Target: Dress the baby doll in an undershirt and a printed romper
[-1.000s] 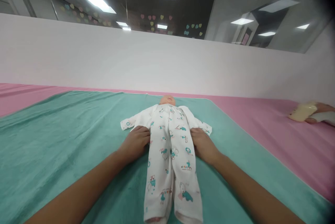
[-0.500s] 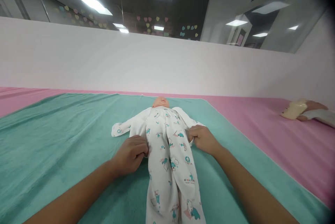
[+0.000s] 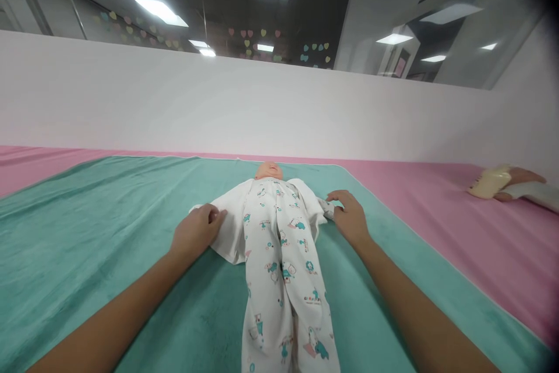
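Observation:
A baby doll (image 3: pixel 269 171) lies face up on a teal blanket (image 3: pixel 144 233), in a white sleepsuit (image 3: pixel 279 256) printed with small animals. Plain white cloth (image 3: pixel 233 216) spreads over both its arms. At the doll's arm on the left, my left hand (image 3: pixel 196 233) has its thumb and fingers closed on the edge of this cloth. My right hand (image 3: pixel 351 219) is by the printed cuff (image 3: pixel 327 208) on the other side, index finger and thumb apart. The doll's hands are hidden.
Pink cloth (image 3: pixel 437 216) lies under and around the blanket. At the far right rests another object (image 3: pixel 493 181) with a pale yellow part and a brown part. A low white wall (image 3: pixel 262 105) with glass above it stands behind the doll.
Both hands have left the sides of the doll's body and moved outward and up to its arms. The plain white cloth now spreads wider, over the printed sleeve on the left.

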### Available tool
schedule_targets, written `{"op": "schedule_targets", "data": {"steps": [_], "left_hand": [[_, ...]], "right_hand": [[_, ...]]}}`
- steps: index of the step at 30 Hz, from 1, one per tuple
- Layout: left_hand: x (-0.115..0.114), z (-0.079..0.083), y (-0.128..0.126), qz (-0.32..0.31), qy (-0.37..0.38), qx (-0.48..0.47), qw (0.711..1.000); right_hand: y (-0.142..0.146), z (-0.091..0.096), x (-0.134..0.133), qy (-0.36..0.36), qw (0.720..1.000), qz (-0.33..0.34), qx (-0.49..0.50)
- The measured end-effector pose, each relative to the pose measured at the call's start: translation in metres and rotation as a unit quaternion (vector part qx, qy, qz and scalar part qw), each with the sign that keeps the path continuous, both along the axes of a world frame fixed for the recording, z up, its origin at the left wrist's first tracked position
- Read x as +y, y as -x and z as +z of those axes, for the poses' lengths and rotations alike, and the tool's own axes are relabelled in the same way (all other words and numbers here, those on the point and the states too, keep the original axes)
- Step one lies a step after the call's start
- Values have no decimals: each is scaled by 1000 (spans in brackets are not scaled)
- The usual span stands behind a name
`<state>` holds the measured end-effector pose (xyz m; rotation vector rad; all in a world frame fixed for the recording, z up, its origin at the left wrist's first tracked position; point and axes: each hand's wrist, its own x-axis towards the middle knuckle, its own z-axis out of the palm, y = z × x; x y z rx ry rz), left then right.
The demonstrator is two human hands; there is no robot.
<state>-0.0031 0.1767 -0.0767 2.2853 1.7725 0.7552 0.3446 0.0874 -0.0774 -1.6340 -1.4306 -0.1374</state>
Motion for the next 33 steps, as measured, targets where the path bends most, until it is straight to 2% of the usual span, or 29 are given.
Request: {"op": "schedule_targets", "data": {"steps": [2,5,7,9,12,14,15,16,18,20,21,23,26,28,30,32,33], "left_hand": [[-1,-1,0,-8,12,65,998],[-2,-2,1,6,14,109,994],[0,-5,3,9,12,119,993],[2,-8,4,-13,9,122,992],[6,-12,2,-54,-5,96,994],[6,-14,-1,-75,-4,41,996],[5,-15,-3,-86,3,3,996],[4,-16,-6,-96,17,-39,994],[1,-17,-9,-107,50,-122,986],[-2,-15,-11,-100,68,-173,978],[-3,-12,-12,-87,65,-186,977],[-8,1,-16,-49,37,-204,977],[-25,34,-36,-16,-14,-251,968],[-44,56,-57,-53,-43,-266,962],[-65,71,-80,-154,-61,-230,959],[-80,80,-99,-300,-3,-171,938],[-83,83,-105,-342,21,-164,925]], "right_hand": [[-4,-2,2,8,999,-50,1],[-8,-6,5,125,987,-100,23],[-7,-10,7,218,971,-89,27],[-4,-14,9,271,961,-54,34],[2,-17,11,256,962,10,91],[6,-16,12,212,953,54,208],[7,-16,11,186,934,83,295],[9,-14,11,158,899,120,390],[11,-10,8,112,799,212,552],[12,-6,5,83,707,298,636],[12,-3,4,73,677,328,655],[12,-1,2,64,648,357,669],[12,-5,5,70,661,346,662],[12,-13,11,88,675,325,657],[11,-20,16,111,691,303,647],[8,-25,18,137,716,278,626],[5,-26,18,149,728,270,612]]}}
